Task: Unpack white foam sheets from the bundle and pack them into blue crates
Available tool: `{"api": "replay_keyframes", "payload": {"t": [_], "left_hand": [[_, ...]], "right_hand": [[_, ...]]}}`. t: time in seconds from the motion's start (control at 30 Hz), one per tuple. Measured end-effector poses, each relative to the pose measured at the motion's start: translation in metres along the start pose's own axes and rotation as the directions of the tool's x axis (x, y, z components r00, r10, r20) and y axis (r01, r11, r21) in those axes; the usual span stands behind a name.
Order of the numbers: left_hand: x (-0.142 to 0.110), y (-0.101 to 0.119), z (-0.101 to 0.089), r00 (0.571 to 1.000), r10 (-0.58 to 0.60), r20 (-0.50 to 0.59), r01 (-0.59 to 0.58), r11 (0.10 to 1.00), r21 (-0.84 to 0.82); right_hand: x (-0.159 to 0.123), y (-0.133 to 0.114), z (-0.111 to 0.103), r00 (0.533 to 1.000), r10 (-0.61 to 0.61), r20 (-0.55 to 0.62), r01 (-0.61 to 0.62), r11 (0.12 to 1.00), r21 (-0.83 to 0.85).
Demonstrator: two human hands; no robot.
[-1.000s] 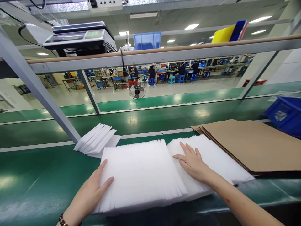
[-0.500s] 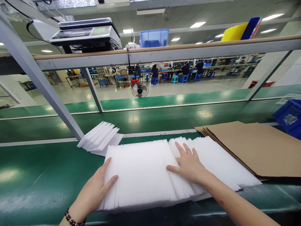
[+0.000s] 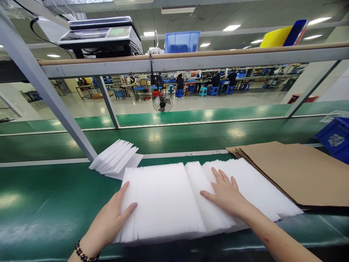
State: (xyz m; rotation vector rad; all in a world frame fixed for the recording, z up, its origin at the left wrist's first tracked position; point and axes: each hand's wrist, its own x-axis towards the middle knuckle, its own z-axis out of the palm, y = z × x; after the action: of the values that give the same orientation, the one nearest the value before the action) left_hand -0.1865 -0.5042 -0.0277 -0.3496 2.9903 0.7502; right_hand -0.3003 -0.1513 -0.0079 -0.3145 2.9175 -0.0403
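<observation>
A fanned row of white foam sheets (image 3: 166, 200) lies on the green bench in front of me. My left hand (image 3: 110, 218) rests against the row's left edge, thumb on top of the sheets and fingers spread. My right hand (image 3: 227, 194) lies flat on the right part of the row, fingers stretched out, just right of a gap between sheets. A bead bracelet (image 3: 84, 253) is on my left wrist. Neither hand grips anything.
A smaller fan of foam sheets (image 3: 116, 158) lies behind to the left, by a slanted metal post (image 3: 51, 98). Flat brown cardboard (image 3: 294, 171) overlaps the row's right end. A blue bin (image 3: 334, 140) sits far right. A scale (image 3: 100, 34) stands on the overhead shelf. People sit at distant benches.
My right hand has slid right across the sheets, and a gap has opened between the left block and the right ones. My left hand stays at the left edge.
</observation>
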Motion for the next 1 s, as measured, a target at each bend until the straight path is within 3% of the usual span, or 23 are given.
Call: {"api": "replay_keyframes", "payload": {"t": [0.2,0.43,0.67,1.0], "left_hand": [[0.001,0.003,0.000,0.999,0.006,0.041,-0.006,1.000,-0.004],[0.002,0.006,-0.001,0.999,0.017,0.033,-0.016,1.000,-0.021],[0.003,0.007,0.000,0.999,0.036,0.031,-0.035,0.999,-0.021],[0.002,0.007,-0.001,0.999,0.037,0.041,-0.036,0.999,-0.031]], "right_hand": [[-0.002,0.002,0.016,0.994,-0.020,-0.103,0.017,1.000,-0.023],[-0.007,-0.021,0.001,0.978,-0.197,-0.062,0.204,0.969,0.142],[0.006,-0.048,-0.001,0.977,-0.211,-0.028,0.212,0.976,0.046],[0.004,-0.042,-0.005,0.980,-0.193,0.050,0.189,0.979,0.080]]}}
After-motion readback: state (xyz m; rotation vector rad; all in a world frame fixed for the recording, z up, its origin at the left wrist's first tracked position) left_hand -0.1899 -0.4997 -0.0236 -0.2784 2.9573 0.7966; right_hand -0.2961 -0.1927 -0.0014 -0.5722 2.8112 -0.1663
